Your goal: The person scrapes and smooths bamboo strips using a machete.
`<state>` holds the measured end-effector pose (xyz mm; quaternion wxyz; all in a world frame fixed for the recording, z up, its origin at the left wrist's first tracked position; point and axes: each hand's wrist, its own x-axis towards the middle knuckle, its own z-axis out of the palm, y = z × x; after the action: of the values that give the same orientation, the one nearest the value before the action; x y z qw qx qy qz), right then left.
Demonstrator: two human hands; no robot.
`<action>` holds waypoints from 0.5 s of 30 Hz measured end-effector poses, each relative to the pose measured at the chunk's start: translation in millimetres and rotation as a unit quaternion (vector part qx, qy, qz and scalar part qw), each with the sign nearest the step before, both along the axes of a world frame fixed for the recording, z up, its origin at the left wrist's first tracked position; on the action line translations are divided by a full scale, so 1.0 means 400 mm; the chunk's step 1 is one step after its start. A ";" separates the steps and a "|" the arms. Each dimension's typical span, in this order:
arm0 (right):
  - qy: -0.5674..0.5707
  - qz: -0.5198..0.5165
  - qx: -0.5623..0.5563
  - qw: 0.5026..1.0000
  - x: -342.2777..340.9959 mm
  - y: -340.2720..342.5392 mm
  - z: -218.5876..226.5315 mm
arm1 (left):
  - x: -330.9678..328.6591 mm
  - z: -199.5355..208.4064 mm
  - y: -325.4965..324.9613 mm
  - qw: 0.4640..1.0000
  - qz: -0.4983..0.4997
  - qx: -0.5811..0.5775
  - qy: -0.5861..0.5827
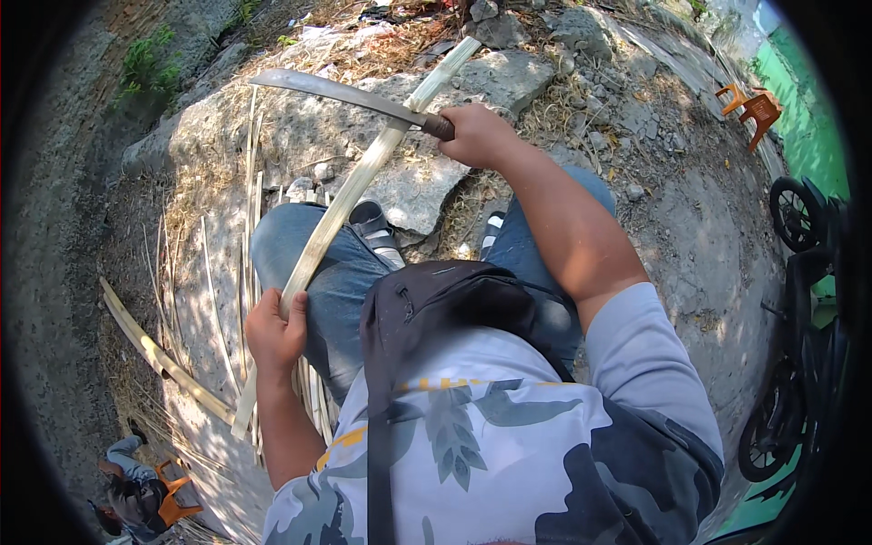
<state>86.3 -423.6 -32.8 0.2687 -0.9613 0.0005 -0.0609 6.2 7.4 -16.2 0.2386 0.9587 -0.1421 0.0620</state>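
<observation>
Strip (347,202) of pale wood slants across the head view, from the upper middle of the frame down to the lower left, passing over the person's bent knee in blue jeans (280,238). The left hand (275,332), left of centre, is gripping it near its lower end, thumb along the near edge. The right hand (476,136), in the upper middle, is closed round the brown handle of a long curved knife (334,93). Its blade points to the upper left and crosses over the strip near the upper end; whether it bites into the wood cannot be told. Below, a black bag (445,292) rests at the person's lap, and sandals (371,227) show between the knees beside a flat stone (411,195). Thin strips (250,204) lie on the ground at the left, near a longer curved piece (162,361). A motorbike (804,318) stands at the right edge, an orange chair (756,109) at the upper right, and another person (136,490) is at the lower left.
</observation>
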 end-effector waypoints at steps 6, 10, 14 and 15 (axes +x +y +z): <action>0.000 0.117 -0.132 0.984 -0.026 0.052 0.015 | -0.005 0.035 -0.018 0.997 0.038 0.016 0.059; -0.007 0.148 -0.153 0.977 -0.015 0.065 0.016 | -0.003 0.027 -0.014 0.997 0.043 0.022 0.067; -0.009 0.001 -0.080 0.997 0.014 0.004 0.018 | -0.009 0.006 -0.002 0.999 0.040 0.019 0.030; -0.009 -0.003 -0.082 0.997 0.017 -0.008 0.000 | -0.005 0.007 -0.007 0.999 0.036 0.017 0.029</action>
<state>93.0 -426.9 -32.7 0.1885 -0.9796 -0.0041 -0.0699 4.1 4.7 -13.3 0.2242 0.9684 -0.1013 0.0403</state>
